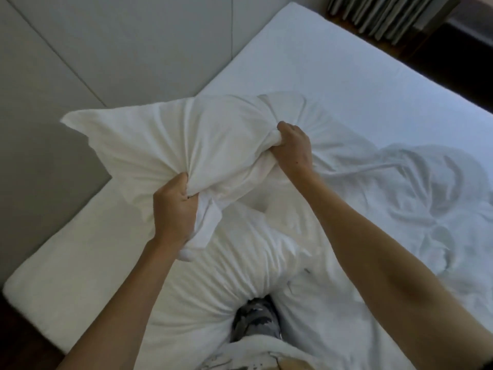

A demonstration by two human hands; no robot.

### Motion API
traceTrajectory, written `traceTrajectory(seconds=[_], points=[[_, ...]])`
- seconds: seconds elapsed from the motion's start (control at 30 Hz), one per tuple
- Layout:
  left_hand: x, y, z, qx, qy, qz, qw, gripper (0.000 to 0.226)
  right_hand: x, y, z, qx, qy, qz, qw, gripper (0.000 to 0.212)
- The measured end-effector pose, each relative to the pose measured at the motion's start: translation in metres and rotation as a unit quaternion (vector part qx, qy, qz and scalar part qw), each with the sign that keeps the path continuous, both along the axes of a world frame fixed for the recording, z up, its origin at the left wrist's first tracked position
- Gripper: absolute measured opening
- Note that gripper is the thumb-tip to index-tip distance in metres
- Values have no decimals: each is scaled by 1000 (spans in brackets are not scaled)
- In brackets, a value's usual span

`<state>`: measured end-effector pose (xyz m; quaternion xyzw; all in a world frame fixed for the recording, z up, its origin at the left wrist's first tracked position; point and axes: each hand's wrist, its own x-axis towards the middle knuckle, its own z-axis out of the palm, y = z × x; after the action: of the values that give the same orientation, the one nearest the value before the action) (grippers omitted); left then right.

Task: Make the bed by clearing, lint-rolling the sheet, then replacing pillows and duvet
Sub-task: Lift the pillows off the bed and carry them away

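Far left we've got the padded headboard (66, 62), grey panels w/ seams, then the bare corner of the mattress (53, 276) under its white sheet (333, 76). Our left hand (173, 206) has its fingers clenched round a bunched handful of the pillow (165, 145) at its near edge, loose case fabric hanging below the fist. The pillow is held up off the bed, over the head end, its far corner sticking out toward the headboard. It looks light, soft and floppy, so it'll sag btwn grips; best taken by two bunched handfuls along one edge, approx as we have it, since the smooth case could slip off the filling if held by fabric alone. Right hand (293, 148) also grasps a wad of the pillow at its far side. Below, a second pillow (226, 276) lies on the bed against our knee. Further right the duvet (413, 196) sits crumpled on the sheet; beyond, dark floor and a curtain (386, 14).
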<state>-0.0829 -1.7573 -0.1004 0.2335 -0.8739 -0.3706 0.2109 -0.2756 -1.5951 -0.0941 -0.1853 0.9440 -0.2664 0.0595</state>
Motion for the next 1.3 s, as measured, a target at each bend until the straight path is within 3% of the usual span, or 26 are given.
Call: traceTrajectory(seconds=[0.23,0.5,0.6,0.67,0.77,0.8,0.83,0.9,0.97,1.03,1.1,1.17,1.23,1.3], points=[[188,-46,67,-26,83,-4,996,29,188,-43,71,-4,61,-20,998,19],[349,-43,54,28,134,-45,990,32,338,-66,71,-8,142,-41,989,10],[411,-21,27,93,35,-54,994,34,396,-54,32,5,130,-72,989,25],[446,-4,7,139,-119,-117,976,33,440,-37,2,48,57,-100,992,41],[480,2,-30,101,-383,-308,865,22,502,-11,-36,133,-60,-124,981,58],[481,-6,-39,106,-409,-333,843,20,518,-5,-47,153,-110,-134,973,62],[478,-17,-47,119,-402,-325,848,19,530,-1,-56,155,-157,-153,963,64],[456,-45,-60,120,-344,-258,895,14,541,0,-71,113,-216,-216,945,60],[420,-75,-74,56,-298,-206,930,19,541,-5,-78,40,-204,-298,932,54],[376,-100,-87,4,-299,-174,938,40,537,-12,-80,-40,-177,-390,903,65],[333,-115,-102,-3,-338,-175,925,65,532,-14,-85,-105,-186,-468,857,90],[301,-123,-118,62,-390,-195,898,92,527,-12,-96,-151,-233,-514,811,112],[278,-128,-128,152,-430,-200,867,121,523,-12,-110,-190,-277,-526,781,120],[268,-126,-132,185,-441,-206,854,129,517,-12,-121,-222,-292,-527,767,122]])
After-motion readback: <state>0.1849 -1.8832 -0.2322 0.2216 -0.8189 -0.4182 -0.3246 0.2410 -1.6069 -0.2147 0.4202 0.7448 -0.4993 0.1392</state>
